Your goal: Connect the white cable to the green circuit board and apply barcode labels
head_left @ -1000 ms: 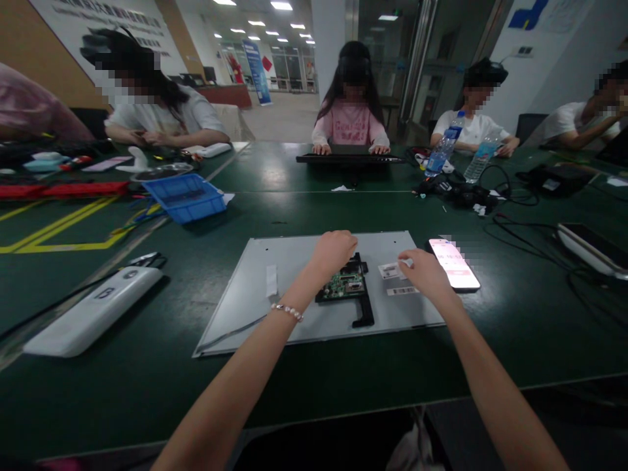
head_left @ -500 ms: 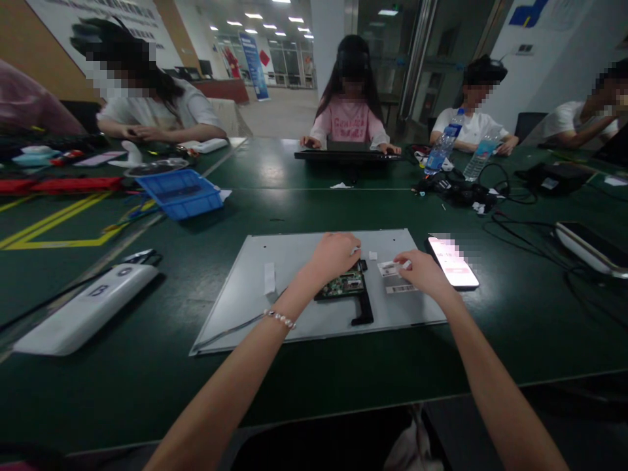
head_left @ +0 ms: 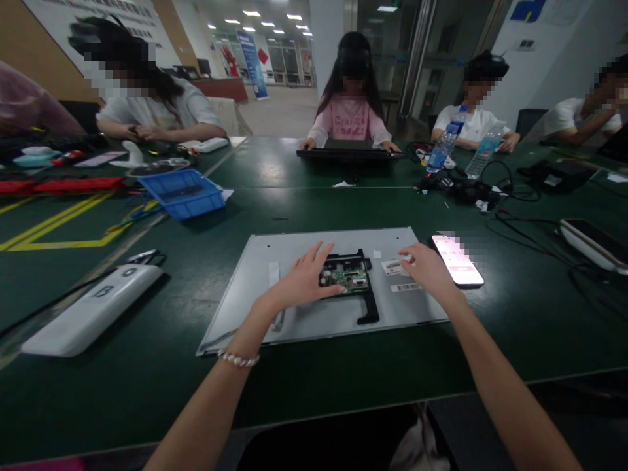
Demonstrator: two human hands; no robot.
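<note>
A flat grey metal panel point(head_left: 304, 320), the back of a screen by its look, lies in front of me on the table. On it sits a green circuit board point(head_left: 350, 281) in a black frame point(head_left: 371, 307). My left hand point(head_left: 307, 278) is open, fingers spread, at the board's left side; the thumb reaches over its edge, and I cannot tell if it touches. Over the printed labels point(head_left: 405, 287) on the panel's right part, my right hand point(head_left: 426, 267) is closed in a pinch on a small white piece, mostly hidden by the fingers.
A lit phone point(head_left: 457, 261) lies right of the panel. On the left are a white power bank point(head_left: 93, 314) with a cable and a blue basket point(head_left: 181, 196). Several people sit around the table. Bottles point(head_left: 446, 140) and cables point(head_left: 534, 235) lie or stand at the right.
My left hand has drawn back to the left from the top of the circuit board and its fingers have spread, uncovering the board. My right hand stays pinched over the labels.
</note>
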